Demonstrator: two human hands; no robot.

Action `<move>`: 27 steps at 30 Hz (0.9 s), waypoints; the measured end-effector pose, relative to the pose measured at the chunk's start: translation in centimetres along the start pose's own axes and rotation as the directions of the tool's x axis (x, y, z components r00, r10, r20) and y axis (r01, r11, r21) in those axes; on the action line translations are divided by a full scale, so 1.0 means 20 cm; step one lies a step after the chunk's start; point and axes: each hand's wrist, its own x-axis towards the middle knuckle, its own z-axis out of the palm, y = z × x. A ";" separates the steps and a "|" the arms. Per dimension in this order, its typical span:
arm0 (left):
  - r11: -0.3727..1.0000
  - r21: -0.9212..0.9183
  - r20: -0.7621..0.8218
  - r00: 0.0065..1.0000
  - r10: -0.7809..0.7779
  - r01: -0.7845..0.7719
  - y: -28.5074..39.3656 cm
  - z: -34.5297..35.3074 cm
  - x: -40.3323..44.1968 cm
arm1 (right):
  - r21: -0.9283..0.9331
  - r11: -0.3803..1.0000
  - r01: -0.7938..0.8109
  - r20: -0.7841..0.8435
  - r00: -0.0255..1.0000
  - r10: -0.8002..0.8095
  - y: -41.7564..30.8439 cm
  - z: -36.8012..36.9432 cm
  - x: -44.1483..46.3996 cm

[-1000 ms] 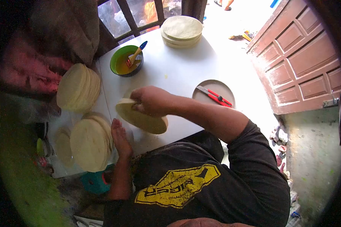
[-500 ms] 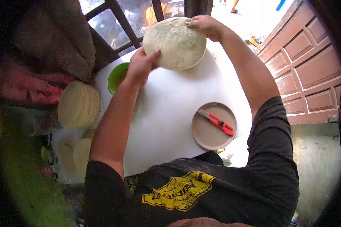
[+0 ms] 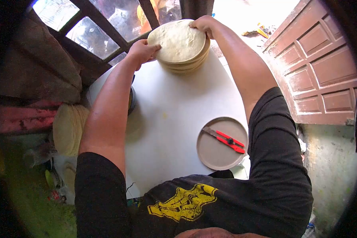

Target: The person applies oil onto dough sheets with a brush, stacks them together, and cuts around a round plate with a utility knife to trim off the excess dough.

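Both hands hold a pale, round flatbread [image 3: 176, 41] at the far end of the white table. My left hand [image 3: 143, 51] pinches its left edge, thumb on top. My right hand [image 3: 202, 26] grips the upper right edge, fingers closed. The flatbread lies over a stack of similar flatbreads [image 3: 188, 68], slightly offset to the left; whether it rests fully on them I cannot tell. Nearer to me, a red-handled box cutter [image 3: 229, 141] with its blade out lies on a round grey-brown plate [image 3: 210, 156].
Partly hidden by my left forearm, a bowl [image 3: 132, 99] stands on the white table [image 3: 166, 131]. Another stack of round flatbreads [image 3: 69, 129] stands at the left, below the table's edge. A paned window [image 3: 107, 23] is behind, and a brown panelled door [image 3: 317, 63] at the right.
The flatbread was tilted up in both hands and hid the far stack; now it is lower, over that stack. My view has shifted, and my left forearm covers more of the bowl.
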 end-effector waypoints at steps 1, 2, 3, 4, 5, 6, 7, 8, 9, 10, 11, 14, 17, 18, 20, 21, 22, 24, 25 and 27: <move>0.999 0.038 0.010 1.000 0.010 -0.011 -0.01 -0.01 0.01 | -0.044 0.999 0.009 -0.017 1.000 -0.010 0.00 0.01 0.02; 0.999 0.036 0.003 1.000 0.005 -0.005 -0.03 -0.02 0.02 | -0.047 0.999 0.010 -0.008 1.000 -0.011 0.01 0.02 0.02; 1.000 -0.009 0.005 1.000 0.027 -0.027 -0.05 -0.01 0.03 | -0.038 0.999 -0.003 -0.035 0.999 0.002 0.03 0.02 0.03; 0.997 -0.053 0.005 0.999 0.052 -0.051 -0.05 0.00 0.03 | -0.027 1.000 -0.015 -0.064 0.998 0.013 0.03 0.01 0.03; 0.998 0.061 -0.004 0.999 0.032 -0.032 -0.04 -0.01 0.03 | -0.028 1.000 -0.007 -0.058 0.998 0.005 0.03 -0.01 0.02; 0.998 0.059 -0.018 0.999 0.033 -0.032 -0.04 0.00 0.03 | -0.242 0.969 0.054 -0.128 0.988 -0.087 0.03 -0.03 0.02; 0.989 0.132 -0.029 0.997 0.066 -0.062 -0.01 0.02 -0.02 | -0.447 0.889 0.098 -0.170 0.966 -0.193 0.02 -0.03 0.02; 0.975 0.207 -0.046 0.995 0.090 -0.079 -0.01 0.02 -0.07 | -0.631 0.765 0.132 -0.177 0.935 -0.307 0.01 -0.01 0.01; 0.875 0.447 -0.072 0.967 0.244 -0.187 -0.01 -0.01 -0.10 | -0.772 0.615 0.162 -0.334 0.720 -0.608 0.06 0.04 -0.04; 0.705 0.665 -0.065 0.921 0.383 -0.246 -0.02 -0.04 -0.13 | -0.880 0.458 0.126 -0.382 0.383 -0.841 0.11 0.09 -0.12; 0.612 0.732 -0.066 0.863 0.501 -0.299 -0.02 -0.05 -0.22 | -0.886 0.413 0.211 -0.237 0.560 -0.794 0.11 0.11 -0.22; 0.430 0.725 0.157 0.737 0.658 -0.538 0.07 -0.23 -0.67 | -0.827 0.423 0.370 -0.063 0.686 -0.724 0.17 0.14 -0.20; 0.512 0.668 0.226 0.803 0.551 -0.539 0.07 -0.46 -1.30 | -0.843 0.221 0.490 -0.043 0.349 -0.936 0.16 0.15 -0.24; 0.522 0.684 0.256 0.838 0.482 -0.510 0.02 -0.54 -1.49 | -0.810 0.173 0.560 -0.043 0.239 -0.970 0.12 0.21 -0.30; 0.454 0.791 0.172 0.862 0.477 -0.409 -0.22 -0.65 -1.84 | -0.736 0.099 0.669 0.009 0.156 -0.988 0.03 0.43 -0.57; 0.441 0.832 0.142 0.898 0.417 -0.336 -0.32 -0.69 -2.02 | -0.573 -0.004 0.819 0.028 0.015 -0.999 0.00 0.57 -0.70; 0.523 0.828 0.048 0.954 0.295 -0.203 -0.44 -0.73 -2.17 | -0.449 0.014 0.894 0.088 0.059 -0.994 -0.02 0.74 -0.90; 0.590 0.807 -0.064 0.987 0.146 -0.035 -0.71 -0.75 -2.47 | -0.062 0.086 0.994 0.249 0.099 -0.963 0.03 1.08 -1.26; 0.603 0.798 -0.095 0.989 0.116 0.006 -0.86 -0.74 -2.59 | -0.074 0.072 0.995 0.479 0.099 -0.872 0.06 1.23 -1.46; 0.589 0.807 -0.094 0.977 0.190 -0.037 -1.12 -0.70 -2.74 | 0.153 -0.086 0.984 0.650 -0.166 -0.742 0.08 1.51 -1.72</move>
